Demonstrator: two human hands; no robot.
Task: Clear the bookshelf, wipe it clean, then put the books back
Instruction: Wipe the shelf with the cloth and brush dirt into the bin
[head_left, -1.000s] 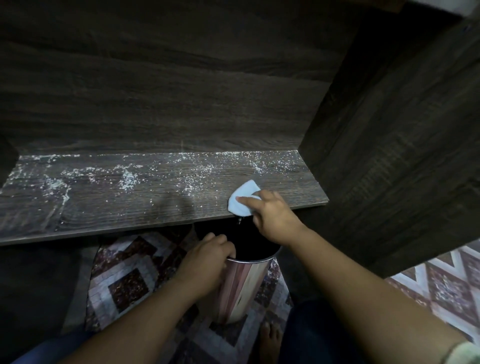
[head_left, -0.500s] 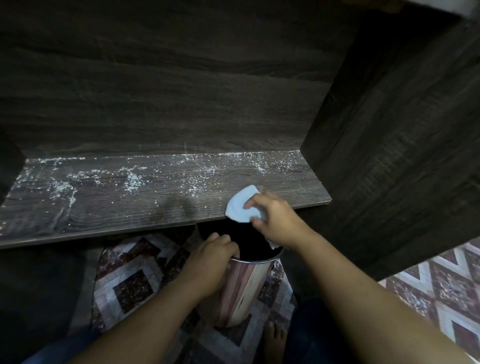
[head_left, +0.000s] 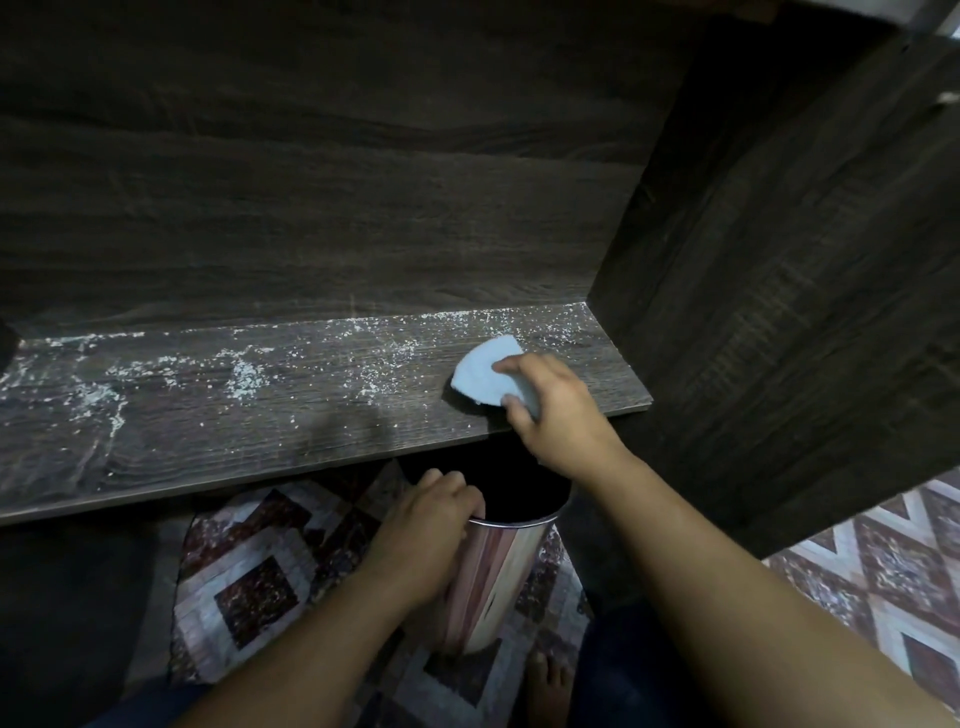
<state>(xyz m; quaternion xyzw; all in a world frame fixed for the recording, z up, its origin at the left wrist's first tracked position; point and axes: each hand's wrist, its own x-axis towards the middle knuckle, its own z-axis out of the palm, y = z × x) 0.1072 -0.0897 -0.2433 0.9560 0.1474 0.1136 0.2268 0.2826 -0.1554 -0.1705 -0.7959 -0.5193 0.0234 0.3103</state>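
head: right hand (head_left: 563, 418) holds cloth (head_left: 480, 376), maybe sponge; left hand (head_left: 422, 530) grips bin (head_left: 496, 571).

The right hand (head_left: 553, 410) stretches forward, pinching the cloth (head_left: 480, 376); the left hand (head_left: 423, 530), lower, seems curled over the bin (head_left: 493, 571) rim.

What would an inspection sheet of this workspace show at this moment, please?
Surface: shelf board, dark wood, scattered with white crumbs, thickest toward the left and along the back edge.
Job's things: pale blue wipe lies on the board near its right end; no books seen.
Clutter: metal bin, mouth up, just below the board's front edge.
Hands: right hand grips the wipe; left hand grips the bin's rim.
Cables: nothing seen.
Surroundings: dark wood back panel and side panel; patterned floor; a bare foot.
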